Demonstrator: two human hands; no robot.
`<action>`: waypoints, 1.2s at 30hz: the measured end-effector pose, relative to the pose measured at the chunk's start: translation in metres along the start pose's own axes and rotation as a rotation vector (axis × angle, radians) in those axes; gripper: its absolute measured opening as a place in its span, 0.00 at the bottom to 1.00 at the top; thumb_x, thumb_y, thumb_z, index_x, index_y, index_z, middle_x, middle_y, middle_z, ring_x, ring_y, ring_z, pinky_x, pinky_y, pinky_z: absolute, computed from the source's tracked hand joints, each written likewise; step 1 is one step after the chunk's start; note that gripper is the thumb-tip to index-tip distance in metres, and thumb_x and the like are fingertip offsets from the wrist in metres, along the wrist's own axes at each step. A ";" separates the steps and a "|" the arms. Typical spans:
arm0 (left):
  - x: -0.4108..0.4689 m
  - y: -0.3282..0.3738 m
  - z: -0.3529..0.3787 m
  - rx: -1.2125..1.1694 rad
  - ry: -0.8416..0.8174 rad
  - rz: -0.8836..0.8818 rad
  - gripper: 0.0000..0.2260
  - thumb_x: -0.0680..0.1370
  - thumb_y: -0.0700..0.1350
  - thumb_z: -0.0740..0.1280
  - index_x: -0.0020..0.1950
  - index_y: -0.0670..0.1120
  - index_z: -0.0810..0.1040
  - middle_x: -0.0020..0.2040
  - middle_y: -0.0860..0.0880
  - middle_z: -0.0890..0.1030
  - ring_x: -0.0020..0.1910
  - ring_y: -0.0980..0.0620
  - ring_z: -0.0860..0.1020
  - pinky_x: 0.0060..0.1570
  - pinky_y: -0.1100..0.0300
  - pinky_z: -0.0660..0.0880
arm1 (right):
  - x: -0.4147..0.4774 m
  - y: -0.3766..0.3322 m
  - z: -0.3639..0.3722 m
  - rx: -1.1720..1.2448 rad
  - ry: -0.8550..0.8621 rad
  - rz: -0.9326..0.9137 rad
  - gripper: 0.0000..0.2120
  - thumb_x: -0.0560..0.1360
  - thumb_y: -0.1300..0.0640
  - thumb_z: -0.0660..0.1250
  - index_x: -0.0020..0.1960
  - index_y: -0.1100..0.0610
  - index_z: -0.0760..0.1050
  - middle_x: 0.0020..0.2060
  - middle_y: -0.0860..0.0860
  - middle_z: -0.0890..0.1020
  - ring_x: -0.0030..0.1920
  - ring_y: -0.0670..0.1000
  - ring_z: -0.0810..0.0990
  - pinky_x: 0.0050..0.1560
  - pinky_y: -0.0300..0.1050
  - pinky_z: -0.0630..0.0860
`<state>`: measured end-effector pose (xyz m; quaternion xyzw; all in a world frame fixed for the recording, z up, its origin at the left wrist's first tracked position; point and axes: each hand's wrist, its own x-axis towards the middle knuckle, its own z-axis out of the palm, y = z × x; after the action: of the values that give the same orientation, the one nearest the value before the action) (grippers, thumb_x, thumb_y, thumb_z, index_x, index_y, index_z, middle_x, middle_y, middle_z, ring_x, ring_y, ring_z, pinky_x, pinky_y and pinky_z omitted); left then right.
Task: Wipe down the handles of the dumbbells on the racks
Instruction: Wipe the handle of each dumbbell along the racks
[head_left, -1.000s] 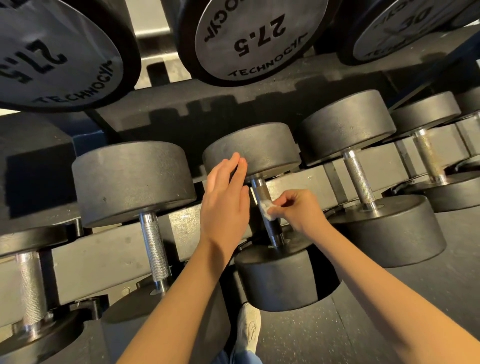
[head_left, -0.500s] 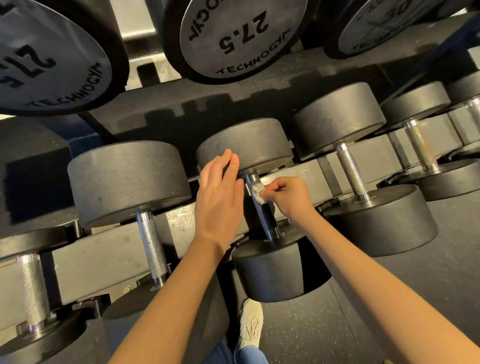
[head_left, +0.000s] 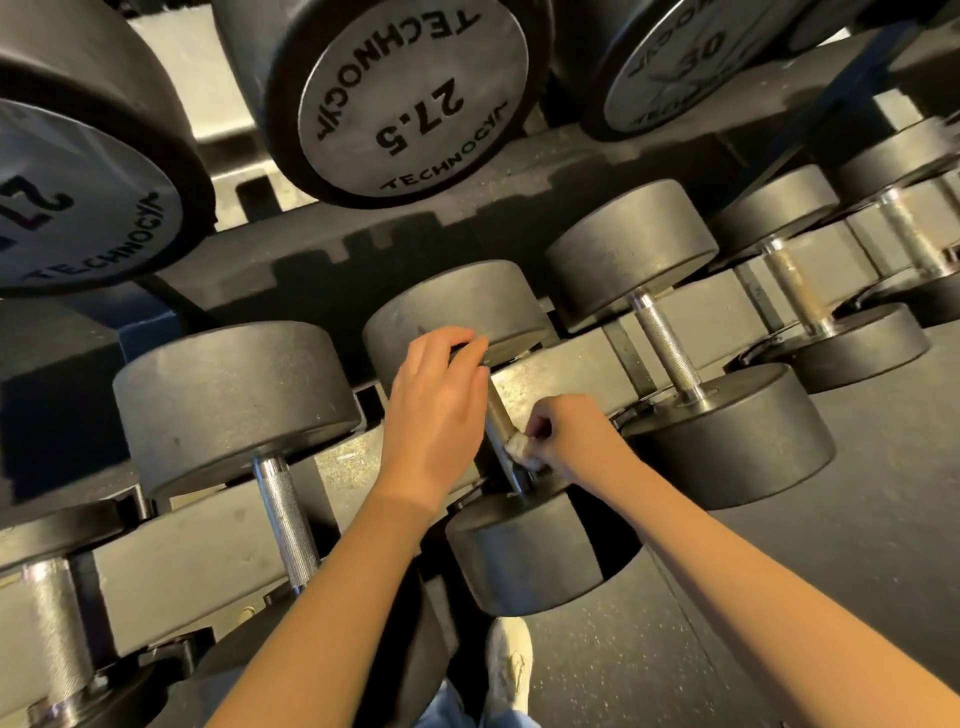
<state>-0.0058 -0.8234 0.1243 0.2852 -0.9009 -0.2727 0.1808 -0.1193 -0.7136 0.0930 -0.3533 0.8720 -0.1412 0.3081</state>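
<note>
One dumbbell is being cleaned right now, the one lying between the two hands. Its handle is being rubbed with a small white wipe, which is being pinched in the curled fingers of the right hand. The wipe is being pressed on the low end of the handle, right at that hand's fingertips. The far weight is being gripped at its edge by the bent fingers of the left hand, most likely so that the dumbbell is being kept from rolling.

This handle looks nearly done. Next, the wipe is probably going to be carried to the next handle, just past the right hand, and a rub all the way round is being called for there.

Half a second ago the wipe was up by the far weight; now it is being held much lower. The left fingers were straight then; now they are being bent.
</note>
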 end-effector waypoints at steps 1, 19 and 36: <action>0.004 0.003 0.002 0.002 0.003 0.026 0.14 0.80 0.40 0.61 0.64 0.42 0.76 0.61 0.45 0.76 0.62 0.49 0.70 0.61 0.52 0.70 | -0.001 0.005 -0.004 0.051 0.063 0.006 0.04 0.69 0.61 0.73 0.42 0.56 0.78 0.38 0.52 0.80 0.40 0.49 0.76 0.36 0.37 0.67; 0.072 0.057 0.060 0.072 -0.262 0.281 0.19 0.81 0.45 0.59 0.73 0.47 0.67 0.70 0.51 0.69 0.70 0.53 0.66 0.72 0.53 0.52 | 0.011 0.102 -0.078 0.121 0.552 0.182 0.06 0.72 0.68 0.66 0.46 0.64 0.80 0.39 0.54 0.78 0.39 0.50 0.74 0.33 0.34 0.63; 0.084 0.097 0.137 0.095 -0.088 -0.031 0.23 0.82 0.45 0.56 0.77 0.46 0.58 0.78 0.50 0.57 0.77 0.51 0.54 0.75 0.51 0.53 | 0.084 0.138 -0.114 0.416 0.381 0.150 0.01 0.73 0.62 0.70 0.43 0.58 0.79 0.36 0.49 0.78 0.35 0.42 0.74 0.32 0.29 0.69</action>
<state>-0.1765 -0.7547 0.0879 0.2950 -0.9154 -0.2447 0.1230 -0.3116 -0.6716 0.0798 -0.1841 0.8901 -0.3577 0.2140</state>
